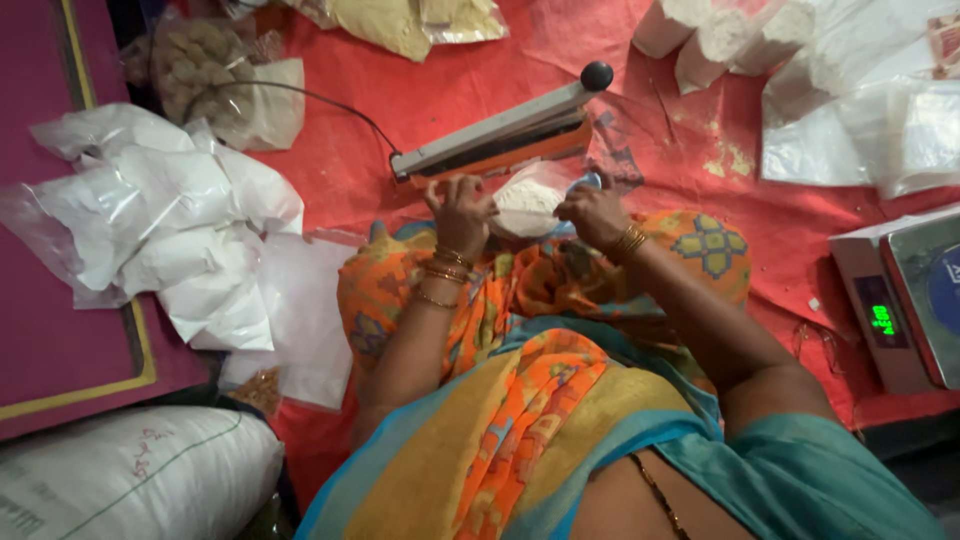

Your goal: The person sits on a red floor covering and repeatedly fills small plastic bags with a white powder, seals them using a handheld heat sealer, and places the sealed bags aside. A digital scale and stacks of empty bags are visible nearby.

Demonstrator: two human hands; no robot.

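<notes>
- Both hands hold a clear plastic pouch [527, 205] of white powder at centre: left hand [460, 210] pinches its left edge, right hand [594, 212] its right.
- A heat sealer [500, 135] lies just beyond, at twelve o'clock.
- Filled white pouches [170, 225] pile at nine o'clock.
- A digital scale [905, 295] sits at three o'clock.
</notes>
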